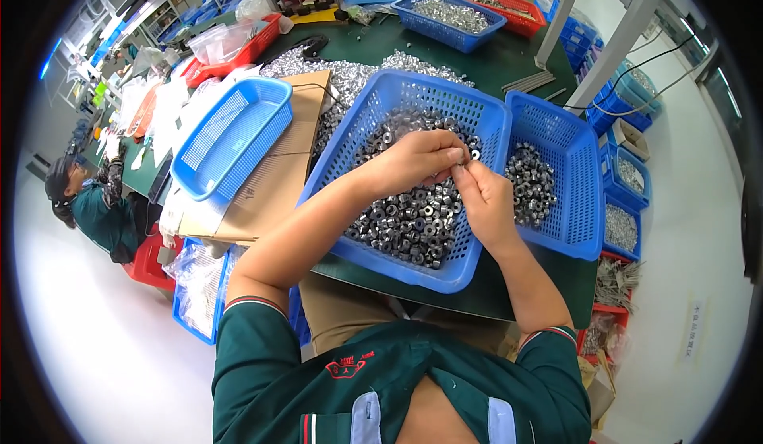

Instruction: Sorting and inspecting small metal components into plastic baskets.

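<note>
Pinch: left hand [417, 158] and right hand [487, 201] meet at the fingertips, thumbs and forefingers closed together; any small piece between them is hidden, so cannot tell what is gripped
Dark metal rings [413, 225]: heaped in the large blue basket [437, 89], directly below the hands; bores of many face upward
Slip risk: a small piece, if pinched, could drop into the heap and be lost among look-alikes; likely cause, fingertip-only hold
Mix-up risk: the second blue basket [579, 178] sits just beside, with similar rings; a piece released off to the right could land in the wrong lot
Stray risk: loose silver pieces [350, 78] lie on the green table [369, 42] beyond the far rim; a knock could mix lots
Shirt [262, 372]: red embroidered emblem with lettering on the chest; too small to read reliably
White surface, right: vertical dark characters on a pale label [694, 330]; not transcribed
Baskets: no brand made out
</note>
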Tool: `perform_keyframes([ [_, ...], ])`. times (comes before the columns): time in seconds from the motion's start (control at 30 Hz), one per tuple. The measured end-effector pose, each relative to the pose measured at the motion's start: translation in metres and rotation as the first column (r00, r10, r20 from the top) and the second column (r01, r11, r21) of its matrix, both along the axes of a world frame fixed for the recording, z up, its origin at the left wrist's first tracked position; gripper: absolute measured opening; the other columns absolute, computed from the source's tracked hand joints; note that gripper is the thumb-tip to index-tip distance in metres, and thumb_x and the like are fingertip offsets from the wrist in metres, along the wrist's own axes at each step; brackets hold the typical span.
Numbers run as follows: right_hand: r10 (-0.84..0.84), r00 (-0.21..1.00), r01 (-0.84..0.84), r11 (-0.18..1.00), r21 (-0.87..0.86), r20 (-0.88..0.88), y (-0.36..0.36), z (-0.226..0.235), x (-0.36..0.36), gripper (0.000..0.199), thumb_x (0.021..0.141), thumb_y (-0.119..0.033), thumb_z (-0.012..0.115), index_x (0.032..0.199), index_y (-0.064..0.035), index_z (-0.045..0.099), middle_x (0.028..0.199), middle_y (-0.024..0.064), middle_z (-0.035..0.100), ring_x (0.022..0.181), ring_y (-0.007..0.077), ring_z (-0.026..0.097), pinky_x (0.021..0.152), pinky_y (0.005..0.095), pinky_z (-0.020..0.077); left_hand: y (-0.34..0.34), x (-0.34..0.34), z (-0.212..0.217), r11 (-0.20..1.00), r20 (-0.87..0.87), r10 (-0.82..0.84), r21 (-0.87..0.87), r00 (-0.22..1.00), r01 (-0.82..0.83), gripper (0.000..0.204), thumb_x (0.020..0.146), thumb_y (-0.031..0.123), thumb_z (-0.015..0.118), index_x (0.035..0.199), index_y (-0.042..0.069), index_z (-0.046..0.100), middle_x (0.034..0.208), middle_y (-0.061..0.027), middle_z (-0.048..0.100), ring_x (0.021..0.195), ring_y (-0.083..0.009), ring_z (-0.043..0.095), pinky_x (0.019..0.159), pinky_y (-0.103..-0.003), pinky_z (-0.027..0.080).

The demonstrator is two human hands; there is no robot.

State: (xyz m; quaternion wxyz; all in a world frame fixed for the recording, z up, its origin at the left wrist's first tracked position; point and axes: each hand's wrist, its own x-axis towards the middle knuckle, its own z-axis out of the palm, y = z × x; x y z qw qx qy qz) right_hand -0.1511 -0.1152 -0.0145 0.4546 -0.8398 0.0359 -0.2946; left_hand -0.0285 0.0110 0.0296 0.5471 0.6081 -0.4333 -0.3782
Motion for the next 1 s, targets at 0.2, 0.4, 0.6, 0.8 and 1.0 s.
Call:
perform_keyframes([
  [0.2,0.058,0.998,-0.060,0.968,0.244,0.015,0.004,0.013,-0.003,0.026,0.097,-0.019,0.052,0.082,0.0001,0.062,0.061,0.0019,0.057,0.054,0.0069,0.046,0.051,0.0255,0.0374,-0.002,-0.004,0.003,0.999,-0.358,0.029,-0.023,0.933,-0.040,0.026,0.100,0.023,0.045,0.106,0.001,0.058,0.072,0.0019,0.048,0.064,-0.0053,0.042,0.054,-0.022,0.032],
  [0.4,0.098,0.995,-0.104,0.951,0.291,0.033,0.002,0.007,-0.003,0.026,0.099,-0.019,0.048,0.083,-0.0008,0.057,0.062,-0.0027,0.047,0.056,0.0041,0.039,0.051,0.0230,0.0312,-0.002,-0.004,0.000,0.999,-0.243,0.028,-0.038,0.970,-0.038,0.027,0.099,0.026,0.051,0.107,0.001,0.059,0.070,0.0029,0.048,0.061,-0.0050,0.041,0.054,-0.021,0.031],
  [0.6,0.087,0.996,-0.091,0.969,0.229,0.028,-0.006,0.001,-0.003,0.027,0.098,-0.019,0.048,0.077,-0.0023,0.051,0.062,-0.0029,0.046,0.057,0.0048,0.040,0.051,0.0234,0.0318,0.000,0.003,0.001,0.999,-0.233,0.007,-0.034,0.973,-0.015,0.026,0.097,0.021,0.055,0.112,0.001,0.059,0.072,0.0037,0.048,0.064,-0.0042,0.040,0.055,-0.020,0.031],
  [0.8,0.109,0.994,-0.109,0.963,0.246,0.016,-0.008,-0.002,-0.001,0.027,0.098,-0.017,0.049,0.075,-0.0029,0.051,0.062,-0.0039,0.046,0.057,0.0043,0.039,0.051,0.0235,0.0318,0.001,0.001,0.003,0.999,-0.214,0.015,-0.041,0.977,-0.024,0.023,0.098,0.019,0.052,0.110,0.000,0.059,0.072,0.0036,0.048,0.065,-0.0042,0.041,0.056,-0.020,0.032],
  [1.0,0.062,0.998,-0.062,0.997,0.050,0.013,-0.007,0.002,-0.001,0.028,0.094,-0.017,0.056,0.072,-0.0016,0.049,0.057,0.0086,0.049,0.050,0.0172,0.046,0.048,0.0333,0.0364,0.003,0.004,0.002,1.000,-0.129,0.004,-0.005,0.992,-0.005,0.023,0.099,0.021,0.051,0.106,0.001,0.059,0.071,0.0036,0.048,0.065,-0.0041,0.042,0.056,-0.020,0.032],
])
